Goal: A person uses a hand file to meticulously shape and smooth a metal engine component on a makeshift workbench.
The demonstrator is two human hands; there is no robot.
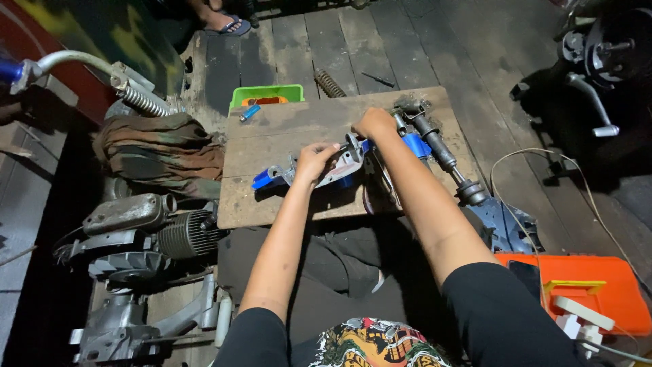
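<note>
Left hand [314, 163] grasping a blue-and-grey metal part [326, 171] on a wooden board [285, 136], right hand [374, 124] gripping its upper end (fingers curled), green tray [266, 93] behind — orange case [598, 289] at right.

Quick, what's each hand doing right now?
Left hand: closed, fingers gripping the blue-and-silver metal part on the wooden board.
Right hand: closed over the same part's upper end; what it grips is hidden.

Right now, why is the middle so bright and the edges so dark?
In the head view, light falls on the wooden board and both hands, left hand and right hand; the corners fade to black, the engine parts stay dim, and the floorboards look curved near the edges.
</note>
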